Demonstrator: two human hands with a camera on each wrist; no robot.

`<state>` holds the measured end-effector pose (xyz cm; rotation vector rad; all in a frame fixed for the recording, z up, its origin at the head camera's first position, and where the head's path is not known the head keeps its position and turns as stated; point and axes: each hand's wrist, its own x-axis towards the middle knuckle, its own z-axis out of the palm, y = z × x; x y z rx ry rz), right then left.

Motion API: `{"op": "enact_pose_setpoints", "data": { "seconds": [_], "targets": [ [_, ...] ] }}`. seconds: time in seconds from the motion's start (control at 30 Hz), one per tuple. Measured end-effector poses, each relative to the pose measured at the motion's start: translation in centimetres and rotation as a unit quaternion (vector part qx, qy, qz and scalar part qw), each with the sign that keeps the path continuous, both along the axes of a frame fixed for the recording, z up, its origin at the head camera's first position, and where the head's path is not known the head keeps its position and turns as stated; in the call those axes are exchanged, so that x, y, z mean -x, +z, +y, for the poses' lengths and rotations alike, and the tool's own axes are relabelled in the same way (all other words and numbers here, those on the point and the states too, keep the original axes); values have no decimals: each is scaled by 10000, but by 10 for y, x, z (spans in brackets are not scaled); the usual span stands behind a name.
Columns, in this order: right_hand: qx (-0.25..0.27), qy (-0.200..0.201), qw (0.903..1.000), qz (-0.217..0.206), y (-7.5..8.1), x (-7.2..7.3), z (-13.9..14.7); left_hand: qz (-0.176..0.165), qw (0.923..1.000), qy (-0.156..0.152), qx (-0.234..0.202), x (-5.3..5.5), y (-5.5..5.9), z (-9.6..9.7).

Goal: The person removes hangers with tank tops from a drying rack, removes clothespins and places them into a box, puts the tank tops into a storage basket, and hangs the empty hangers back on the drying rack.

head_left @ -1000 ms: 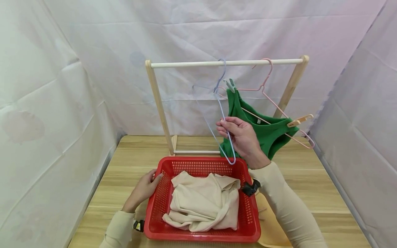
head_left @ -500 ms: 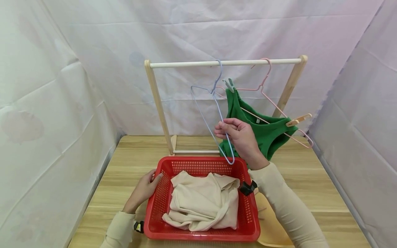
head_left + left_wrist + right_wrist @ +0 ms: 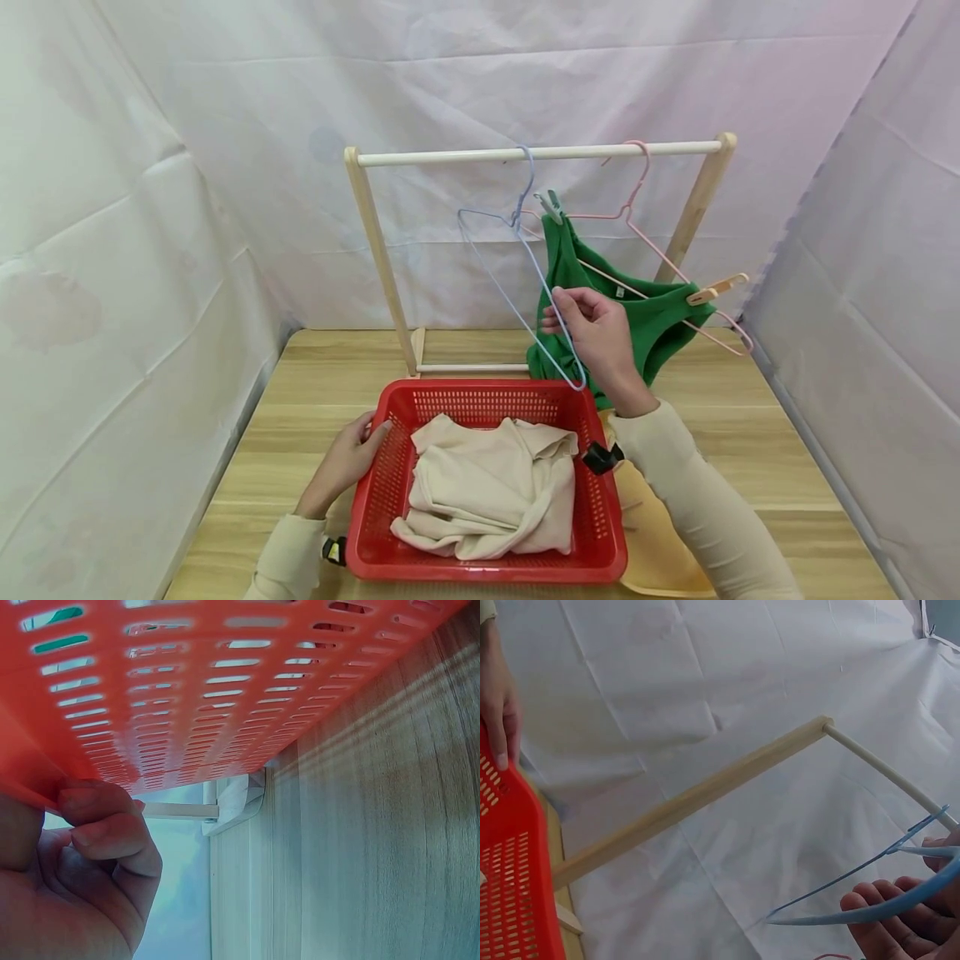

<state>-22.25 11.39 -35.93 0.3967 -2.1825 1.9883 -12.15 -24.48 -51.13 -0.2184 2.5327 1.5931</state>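
My left hand (image 3: 347,457) grips the left rim of a red plastic basket (image 3: 487,573); the left wrist view has its fingers (image 3: 112,836) curled at the basket's edge. Inside the basket lies a crumpled cream cloth garment (image 3: 491,492). A blue wire hanger (image 3: 501,289) hangs by its hook from the rack's white bar (image 3: 450,156), turned at an angle. My right hand (image 3: 600,342) holds its right side between thumb and fingers. In the right wrist view the blue hanger (image 3: 885,909) crosses in front of the fingers (image 3: 866,900); the thumb is hidden there.
On the bar's right, a pink hanger (image 3: 663,250) carries a green garment (image 3: 637,317), held by a green clothespin (image 3: 553,208) and an orange one (image 3: 716,289). A yellow tray (image 3: 660,550) lies right of the basket. White cloth walls (image 3: 210,75) enclose the wooden table (image 3: 300,375).
My right hand has shifted a little to the right along with the blue hanger's lower end. The hanger's hook has slid slightly left on the bar. My left hand stays on the basket.
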Motion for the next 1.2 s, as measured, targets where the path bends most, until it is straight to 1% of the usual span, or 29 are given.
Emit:
{"op": "enact_pose_setpoints", "data": {
  "seconds": [0.13, 0.23, 0.37, 0.5, 0.73, 0.83, 1.0, 1.1, 1.2],
  "targets": [
    [-299, -314, 9987, 283, -2, -1, 8, -6, 10000, 15, -23, 0, 1, 0],
    [-598, -625, 9945, 591, -4, -2, 15, -13, 10000, 31, -36, 0, 1, 0],
    [-928, -1055, 9856, 946, -5, -4, 24, 9, 10000, 33, -48, 0, 1, 0],
    [-1132, -1370, 9766, 1210, -6, -6, 34, 31, 10000, 25, -46, 0, 0, -1],
    [-1238, -1855, 9612, 1625, -4, -9, 56, 47, 9999, 25, -100, 0, 0, -1],
    [-1233, -2243, 9527, 1639, 1, -13, 70, 125, 9999, -14, -116, 0, 0, -1],
    [-1171, -2911, 9401, 1332, 10, -20, 97, 188, 9997, -66, -103, -1, 1, -1],
    [-1114, -3156, 9336, 1283, 12, -23, 112, 119, 9998, -68, -137, -1, 1, -1],
    [-1159, -3389, 9251, 1265, 13, -25, 125, 76, 9998, -43, -186, 0, 1, -1]
  ]
}}
